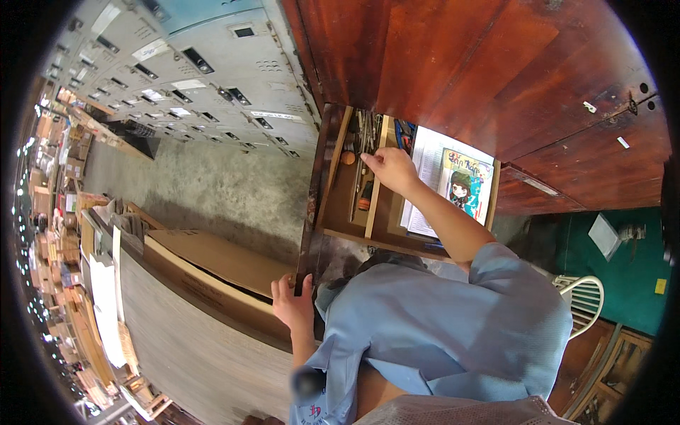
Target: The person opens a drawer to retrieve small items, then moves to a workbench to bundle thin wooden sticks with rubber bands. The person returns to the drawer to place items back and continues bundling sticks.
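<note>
A wooden drawer [345, 225] stands pulled out of a reddish-brown cabinet, its inside split by a wooden divider [376, 185]. My left hand [292, 306] is closed around the dark front corner of the drawer. Over the divider, my right hand [394, 170] has its fingers curled, thumb and fingertip together; whatever they hold is hidden. Just beyond those fingertips lie several thin metal rods [366, 127]. Below sits a tool with an orange and black handle [365, 198], and a round orange-brown piece [348, 157] rests near the left wall. Papers and a booklet with a cartoon cover [464, 184] fill the right compartment.
Grey metal lockers [234, 78] line the far left. The wooden cabinet [453, 64] rises behind the drawer. A long cardboard box [212, 265] lies beside a grey tabletop [184, 333] on the left. A cream chair [584, 301] stands at right by a green wall [630, 276].
</note>
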Demonstrator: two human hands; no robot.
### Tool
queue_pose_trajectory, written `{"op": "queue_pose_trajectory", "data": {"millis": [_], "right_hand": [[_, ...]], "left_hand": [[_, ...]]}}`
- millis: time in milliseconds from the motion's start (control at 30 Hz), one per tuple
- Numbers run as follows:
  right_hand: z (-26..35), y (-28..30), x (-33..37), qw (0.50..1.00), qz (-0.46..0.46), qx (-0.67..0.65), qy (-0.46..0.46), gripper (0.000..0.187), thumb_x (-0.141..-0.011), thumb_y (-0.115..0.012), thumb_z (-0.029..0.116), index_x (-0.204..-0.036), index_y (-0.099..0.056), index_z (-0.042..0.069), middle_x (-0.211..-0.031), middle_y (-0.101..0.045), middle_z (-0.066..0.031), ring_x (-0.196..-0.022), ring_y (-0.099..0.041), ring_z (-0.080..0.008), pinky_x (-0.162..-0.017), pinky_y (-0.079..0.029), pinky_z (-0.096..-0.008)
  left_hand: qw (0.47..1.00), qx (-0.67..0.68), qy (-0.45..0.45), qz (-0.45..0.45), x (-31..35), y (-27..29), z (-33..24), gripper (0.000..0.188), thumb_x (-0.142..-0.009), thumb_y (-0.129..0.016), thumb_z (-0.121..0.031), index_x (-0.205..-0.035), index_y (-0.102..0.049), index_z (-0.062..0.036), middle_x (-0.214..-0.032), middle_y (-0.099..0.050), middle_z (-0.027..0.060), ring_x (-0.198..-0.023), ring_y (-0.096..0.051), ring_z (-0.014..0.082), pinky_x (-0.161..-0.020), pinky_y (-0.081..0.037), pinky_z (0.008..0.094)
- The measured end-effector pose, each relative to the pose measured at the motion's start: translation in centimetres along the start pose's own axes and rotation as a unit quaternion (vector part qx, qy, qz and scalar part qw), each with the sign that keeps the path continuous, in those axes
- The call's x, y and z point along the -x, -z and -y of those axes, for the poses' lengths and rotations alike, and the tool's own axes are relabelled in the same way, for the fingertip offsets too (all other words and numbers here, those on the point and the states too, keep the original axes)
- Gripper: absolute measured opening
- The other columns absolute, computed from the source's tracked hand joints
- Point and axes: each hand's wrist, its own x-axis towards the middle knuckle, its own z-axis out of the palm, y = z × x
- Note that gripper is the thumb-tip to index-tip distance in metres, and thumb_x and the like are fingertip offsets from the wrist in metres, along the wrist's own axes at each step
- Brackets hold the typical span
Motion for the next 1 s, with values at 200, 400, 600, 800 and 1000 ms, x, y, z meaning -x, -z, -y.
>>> {"op": "queue_pose_trajectory", "data": {"millis": [200, 400, 600, 800, 1000], "right_hand": [[-1.0, -2.9, 2.6, 0.995, -0.007, -0.09, 0.028, 0.031, -0.089, -0.07, 0.035, -0.081, -0.072, 0.005, -0.072, -0.069, -0.0162, -0.071, -0.069, -0.0372, -0.066, -0.054, -0.0458], [1.6, -3.2, 3.1, 0.995, -0.09, 0.043, -0.008, 0.027, -0.091, -0.065, 0.033, -0.097, -0.072, 0.008, -0.096, -0.072, -0.0166, -0.084, -0.069, -0.0368, -0.077, -0.055, -0.0467], [3.0, -3.6, 0.9, 0.987, -0.039, 0.149, -0.038, 0.052, -0.094, -0.059, 0.034, -0.135, -0.055, 0.003, -0.143, -0.054, -0.0141, -0.121, -0.06, -0.0333, -0.099, -0.051, -0.044], [5.1, -3.3, -0.2, 0.979, 0.073, 0.176, -0.074, 0.055, -0.095, -0.057, 0.043, -0.133, -0.057, 0.003, -0.144, -0.053, -0.0137, -0.126, -0.057, -0.032, -0.1, -0.051, -0.0447], [5.5, -2.8, -3.7, 0.983, -0.025, 0.081, -0.161, 0.066, -0.096, -0.057, 0.039, -0.145, -0.041, -0.001, -0.151, -0.041, -0.0237, -0.124, -0.056, -0.0411, -0.104, -0.047, -0.0461]], "left_hand": [[0.995, 0.034, -0.053, 0.081, -3.4, -0.6, 2.3, 0.035, -0.077, -0.082, -0.032, -0.095, -0.068, -0.0059, -0.084, -0.061, 0.0102, -0.074, -0.065, 0.0313, -0.062, -0.051, 0.0414], [0.984, 0.089, -0.077, 0.136, -9.9, 0.7, 7.6, 0.031, -0.076, -0.083, -0.026, -0.088, -0.066, -0.0031, -0.082, -0.06, 0.0107, -0.071, -0.061, 0.0304, -0.063, -0.048, 0.0403], [0.956, 0.132, -0.18, 0.191, -18.8, 1.1, 12.8, 0.03, -0.077, -0.082, -0.023, -0.079, -0.061, -0.0015, -0.077, -0.055, 0.0131, -0.067, -0.056, 0.0335, -0.06, -0.044, 0.0423], [0.951, 0.071, -0.187, 0.237, -24.7, 1.7, 15.4, 0.033, -0.074, -0.082, -0.023, -0.073, -0.058, -0.0006, -0.076, -0.056, 0.0132, -0.071, -0.058, 0.0366, -0.063, -0.045, 0.0447], [0.95, -0.005, -0.202, 0.238, -29.8, 2.4, 14.6, 0.034, -0.072, -0.083, -0.025, -0.075, -0.059, -0.0008, -0.081, -0.059, 0.0135, -0.074, -0.059, 0.0371, -0.066, -0.046, 0.0459]]}}
